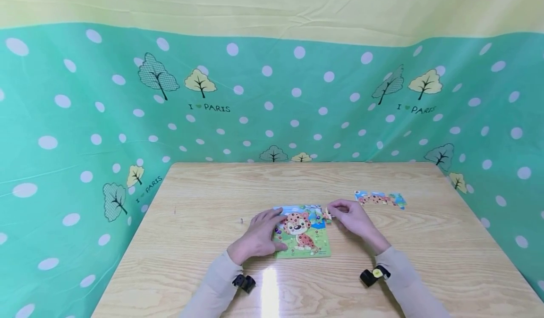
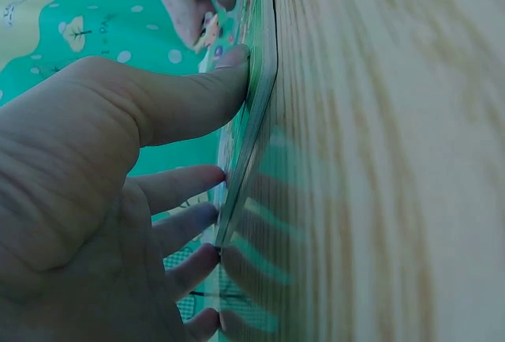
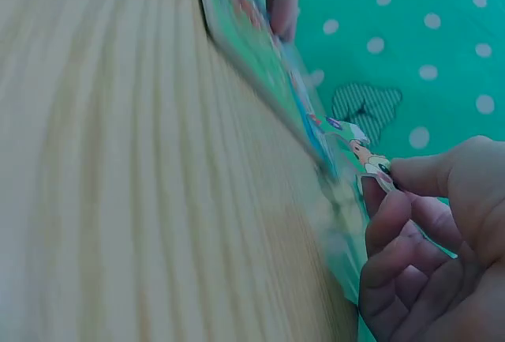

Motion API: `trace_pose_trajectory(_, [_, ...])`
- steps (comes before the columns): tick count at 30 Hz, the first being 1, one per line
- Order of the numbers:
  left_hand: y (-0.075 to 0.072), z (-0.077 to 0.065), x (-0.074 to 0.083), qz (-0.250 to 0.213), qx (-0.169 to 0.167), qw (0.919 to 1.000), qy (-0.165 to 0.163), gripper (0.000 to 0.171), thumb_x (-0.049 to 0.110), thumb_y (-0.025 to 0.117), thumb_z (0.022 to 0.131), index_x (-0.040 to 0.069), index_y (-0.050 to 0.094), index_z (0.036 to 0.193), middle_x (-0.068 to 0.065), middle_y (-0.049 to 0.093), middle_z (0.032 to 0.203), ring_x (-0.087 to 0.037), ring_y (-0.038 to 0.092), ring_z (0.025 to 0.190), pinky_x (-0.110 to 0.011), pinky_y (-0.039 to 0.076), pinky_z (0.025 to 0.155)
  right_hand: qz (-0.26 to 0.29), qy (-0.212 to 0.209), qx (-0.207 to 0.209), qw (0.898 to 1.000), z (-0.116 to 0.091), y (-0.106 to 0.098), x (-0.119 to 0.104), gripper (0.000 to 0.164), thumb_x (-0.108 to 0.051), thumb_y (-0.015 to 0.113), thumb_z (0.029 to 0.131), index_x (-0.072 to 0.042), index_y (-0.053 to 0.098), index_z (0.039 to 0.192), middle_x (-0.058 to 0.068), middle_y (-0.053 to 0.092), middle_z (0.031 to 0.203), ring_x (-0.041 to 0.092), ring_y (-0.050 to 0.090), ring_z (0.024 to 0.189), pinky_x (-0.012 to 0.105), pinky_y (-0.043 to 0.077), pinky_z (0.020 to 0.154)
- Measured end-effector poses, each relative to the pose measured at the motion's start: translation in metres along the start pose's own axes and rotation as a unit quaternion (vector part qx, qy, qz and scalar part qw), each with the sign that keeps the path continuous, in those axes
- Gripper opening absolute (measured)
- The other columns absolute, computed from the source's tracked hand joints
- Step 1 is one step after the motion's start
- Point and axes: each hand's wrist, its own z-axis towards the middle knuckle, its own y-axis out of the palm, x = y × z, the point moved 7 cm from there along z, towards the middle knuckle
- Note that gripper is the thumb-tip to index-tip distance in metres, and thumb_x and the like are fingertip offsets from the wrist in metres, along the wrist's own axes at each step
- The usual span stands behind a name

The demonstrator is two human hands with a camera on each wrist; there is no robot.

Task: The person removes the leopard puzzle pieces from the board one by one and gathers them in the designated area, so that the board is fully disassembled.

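A square jigsaw puzzle (image 1: 302, 251) with a spotted leopard cub picture lies on the table. My left hand (image 1: 260, 234) rests on its left side with fingers spread. In the left wrist view, its thumb (image 2: 189, 105) lies over the near edge and the other fingertips reach along the side. At the puzzle's upper right, my right hand (image 1: 354, 220) pinches a puzzle piece (image 3: 361, 152) between thumb and forefinger. That piece overlaps the puzzle's right edge in the head view; the right wrist view shows it tilted over the board's corner.
Several joined puzzle pieces (image 1: 378, 199), blue and spotted orange, lie farther back on the right. A tiny dark bit (image 1: 242, 221) sits left of the puzzle. The wooden table (image 1: 204, 186) meets a green dotted cloth (image 1: 255, 134) at its back and sides.
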Motion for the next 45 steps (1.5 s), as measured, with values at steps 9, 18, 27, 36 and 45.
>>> trace_pose_trajectory(9, [-0.002,-0.001,0.002,0.0,0.01,0.9999,0.013,0.086,0.035,0.086,0.087,0.009,0.048,0.159,-0.013,0.034,0.174,-0.041,0.028,0.161,-0.067,0.018,0.132,-0.123,-0.017,0.074,0.99,-0.006,-0.039,0.014,0.033,-0.032,0.067,0.106,-0.004,0.077,0.123,0.015,0.077,0.118,0.032,0.071,0.112,0.05,0.057,0.099])
trace_pose_trajectory(18, [-0.001,-0.001,0.002,0.007,0.006,0.9999,0.012,0.086,0.038,0.085,0.088,0.011,0.047,0.16,-0.011,0.033,0.175,-0.04,0.027,0.161,-0.065,0.018,0.132,-0.167,-0.029,0.113,0.979,-0.01,-0.068,0.025,0.033,-0.029,0.068,0.106,-0.001,0.078,0.121,0.019,0.079,0.118,0.037,0.072,0.11,0.052,0.057,0.097])
trace_pose_trajectory(27, [0.0,0.0,0.001,0.004,0.007,0.9999,0.013,0.085,0.037,0.085,0.089,0.01,0.047,0.16,-0.011,0.033,0.175,-0.04,0.027,0.162,-0.065,0.018,0.132,-0.186,-0.002,0.133,0.974,-0.014,-0.089,0.037,0.038,-0.028,0.065,0.106,0.004,0.075,0.124,0.028,0.073,0.127,0.045,0.066,0.118,0.06,0.052,0.101])
trace_pose_trajectory(36, [-0.001,-0.001,0.001,0.003,0.007,0.9999,0.012,0.085,0.037,0.085,0.089,0.01,0.047,0.16,-0.012,0.032,0.175,-0.04,0.027,0.161,-0.065,0.018,0.132,-0.206,0.009,0.131,0.97,-0.013,-0.097,0.044,0.038,-0.028,0.065,0.107,0.004,0.075,0.124,0.03,0.071,0.131,0.051,0.063,0.124,0.064,0.051,0.104])
trace_pose_trajectory(45, [-0.001,-0.001,0.001,-0.002,0.005,0.9999,0.012,0.086,0.037,0.085,0.089,0.009,0.047,0.16,-0.012,0.032,0.175,-0.04,0.026,0.161,-0.065,0.017,0.133,-0.211,0.015,0.132,0.968,-0.011,-0.098,0.046,0.036,-0.027,0.065,0.105,0.002,0.076,0.123,0.03,0.071,0.129,0.048,0.064,0.12,0.062,0.053,0.1])
